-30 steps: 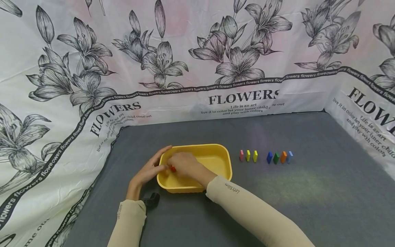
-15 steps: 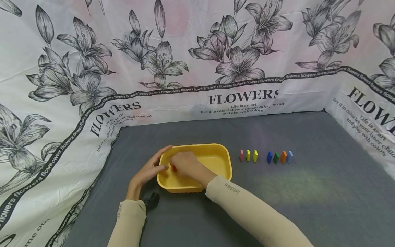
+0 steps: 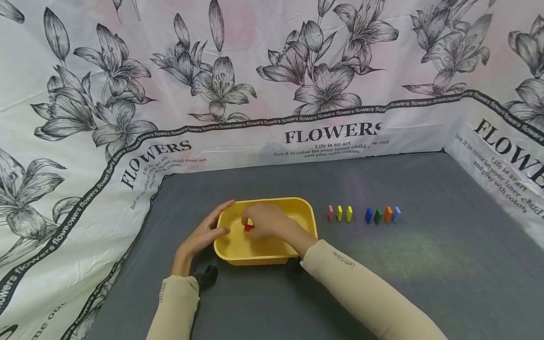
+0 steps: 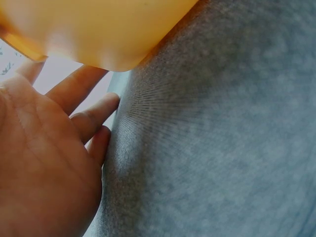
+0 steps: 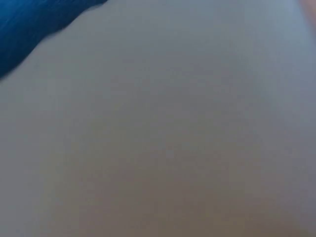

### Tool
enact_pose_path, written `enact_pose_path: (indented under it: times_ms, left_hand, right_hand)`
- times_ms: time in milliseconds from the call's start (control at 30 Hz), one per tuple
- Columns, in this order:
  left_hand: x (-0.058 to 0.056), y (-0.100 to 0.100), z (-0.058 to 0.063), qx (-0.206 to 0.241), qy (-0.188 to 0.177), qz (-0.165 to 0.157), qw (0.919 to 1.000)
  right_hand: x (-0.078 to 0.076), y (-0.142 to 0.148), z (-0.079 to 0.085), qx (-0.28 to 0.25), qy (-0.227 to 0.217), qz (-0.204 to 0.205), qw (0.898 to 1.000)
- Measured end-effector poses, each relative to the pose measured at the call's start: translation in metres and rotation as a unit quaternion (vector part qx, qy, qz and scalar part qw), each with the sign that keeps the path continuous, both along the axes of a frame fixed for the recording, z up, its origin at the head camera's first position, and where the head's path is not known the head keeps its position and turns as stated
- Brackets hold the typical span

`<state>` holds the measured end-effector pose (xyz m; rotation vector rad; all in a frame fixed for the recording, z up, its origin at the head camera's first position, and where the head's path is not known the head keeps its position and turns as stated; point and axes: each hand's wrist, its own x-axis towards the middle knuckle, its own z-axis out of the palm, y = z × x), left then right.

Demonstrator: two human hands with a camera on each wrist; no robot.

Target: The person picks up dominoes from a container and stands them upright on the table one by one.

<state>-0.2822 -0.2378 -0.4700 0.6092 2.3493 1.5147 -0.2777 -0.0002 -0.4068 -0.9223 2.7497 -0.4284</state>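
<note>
A shallow yellow plastic bin (image 3: 265,259) rests on the grey table in the head view. My left hand (image 3: 205,236) holds its left end, thumb over the rim and fingers along the outside. The left wrist view shows these fingers spread against the wall of the yellow bin (image 4: 98,34). Inside the bin, my right hand (image 3: 269,222) pinches a small red block (image 3: 248,228), partly covered by the fingers. The right wrist view is a grey blur with a blue patch in one corner.
Right of the bin, small blocks stand upright in a row: a pink one (image 3: 330,213), two yellow ones (image 3: 349,214), then a blue one (image 3: 368,215), a green one (image 3: 378,216), an orange one (image 3: 387,214) and a light blue one (image 3: 396,214). Flower-printed cloth (image 3: 238,156) borders the table.
My right hand has moved a little to the right inside the bin with the red block, away from the left thumb. The left hand keeps its place on the bin.
</note>
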Motion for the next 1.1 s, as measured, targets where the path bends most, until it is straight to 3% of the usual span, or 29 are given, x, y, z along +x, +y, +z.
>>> enact_pose_path:
  times_ms: [267, 400, 533, 833, 1100]
  left_hand:
    - [0.0, 0.001, 0.001, -0.011, -0.006, 0.008, 0.9999]
    - [-0.001, 0.001, 0.001, -0.014, 0.0, 0.008, 0.9999]
    - [-0.001, 0.001, 0.001, -0.014, 0.003, 0.004, 0.9999]
    - [0.0, 0.0, 0.001, -0.008, 0.007, 0.003, 0.9999]
    - [0.001, 0.0, 0.001, -0.007, 0.002, 0.0, 1.0]
  right_hand:
    - [0.006, 0.043, 0.016, -0.104, -0.017, 0.015, 0.994]
    - [0.011, 0.064, 0.024, -0.128, -0.017, -0.002, 0.992]
    - [0.015, 0.088, 0.029, -0.16, -0.024, -0.029, 0.986]
    - [0.024, 0.164, 0.031, -0.251, -0.01, -0.094, 0.963]
    - [0.044, 0.244, 0.032, -0.278, 0.043, -0.188, 0.941]
